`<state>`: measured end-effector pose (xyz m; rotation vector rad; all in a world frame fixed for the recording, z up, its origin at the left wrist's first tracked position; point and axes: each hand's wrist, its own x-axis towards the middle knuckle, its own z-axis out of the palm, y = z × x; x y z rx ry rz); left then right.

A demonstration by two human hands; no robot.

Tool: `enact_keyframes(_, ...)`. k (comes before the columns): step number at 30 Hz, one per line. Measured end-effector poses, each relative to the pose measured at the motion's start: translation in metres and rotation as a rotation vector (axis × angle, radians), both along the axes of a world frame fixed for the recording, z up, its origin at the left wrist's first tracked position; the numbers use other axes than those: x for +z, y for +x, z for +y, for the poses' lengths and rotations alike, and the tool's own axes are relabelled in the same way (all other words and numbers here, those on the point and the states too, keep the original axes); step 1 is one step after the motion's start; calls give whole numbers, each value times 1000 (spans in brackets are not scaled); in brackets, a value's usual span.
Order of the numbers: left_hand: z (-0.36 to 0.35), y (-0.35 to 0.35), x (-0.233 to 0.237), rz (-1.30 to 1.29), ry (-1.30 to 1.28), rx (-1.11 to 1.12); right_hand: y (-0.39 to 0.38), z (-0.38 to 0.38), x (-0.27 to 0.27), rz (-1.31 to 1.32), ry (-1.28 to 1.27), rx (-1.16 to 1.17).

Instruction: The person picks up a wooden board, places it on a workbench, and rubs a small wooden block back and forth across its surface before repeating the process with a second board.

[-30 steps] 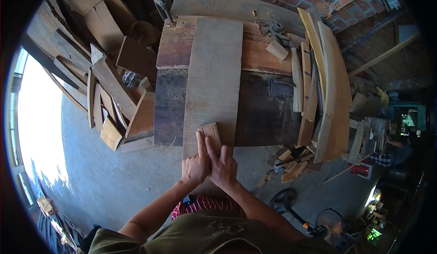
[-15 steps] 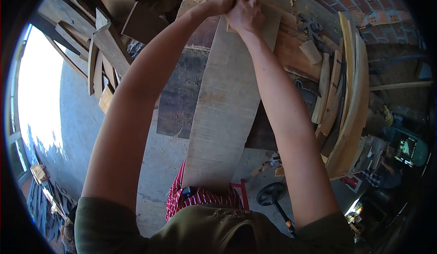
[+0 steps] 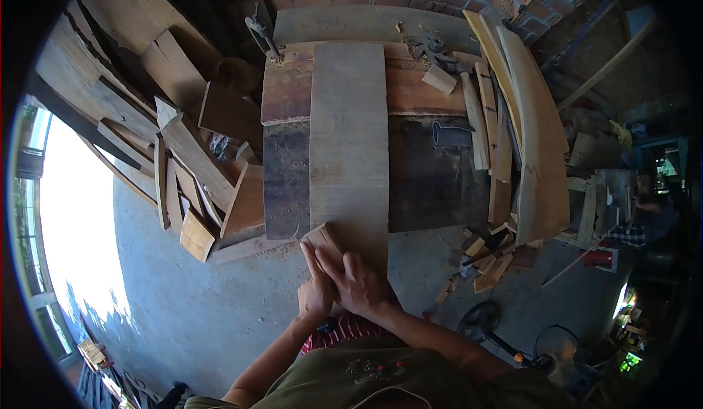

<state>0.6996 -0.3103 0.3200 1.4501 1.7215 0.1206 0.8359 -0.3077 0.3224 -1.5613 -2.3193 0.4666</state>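
A long, flat wooden board runs lengthwise across the bench from its far edge toward my body. At the board's near end, tilted across it, is a small brown wooden block with a dark line on its top. My right hand is wrapped over the block's near part. My left hand presses against its left side, a finger stretched along it. Both hands are closed on the block and touch each other. The block's underside and near end are hidden.
The dark bench top shows beside the board. On its right lie a small wood block, a metal clamp and long planks. Another clamp stands at the far left corner. Scrap boards lean at left.
Both hands have drawn the block back from the board's far end to its near end, close to my body. My arms have bent and the view has tilted up.
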Motion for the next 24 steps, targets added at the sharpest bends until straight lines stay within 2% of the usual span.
enact_keyframes(3,37,-1,-4,-13,29,-23,2,42,11,2,12,1)
enact_keyframes(4,75,1,3,-18,2,-8,2,69,12,-8,39,-19)
enact_keyframes(6,160,3,5,42,111,-83,-2,142,9,29,58,-94)
enact_keyframes(10,342,-3,-32,-43,479,-176,-7,300,5,75,160,-231)
enact_keyframes(12,416,-3,-55,-171,979,-323,-6,358,2,66,213,-282)
enact_keyframes(14,451,1,-63,-187,914,-345,-4,382,1,75,228,-322)
enact_keyframes(16,441,14,-50,-216,855,-384,3,372,1,76,251,-383)
enact_keyframes(18,385,28,-30,-152,563,-307,10,326,2,76,222,-425)
enact_keyframes(20,316,36,-50,-120,856,-392,23,257,5,57,150,-404)
enact_keyframes(21,266,44,-20,-82,430,-268,29,219,5,65,136,-386)
enact_keyframes(22,223,48,-24,-82,385,-256,34,180,5,74,117,-367)
enact_keyframes(24,150,63,4,80,92,-254,41,107,9,71,33,-349)
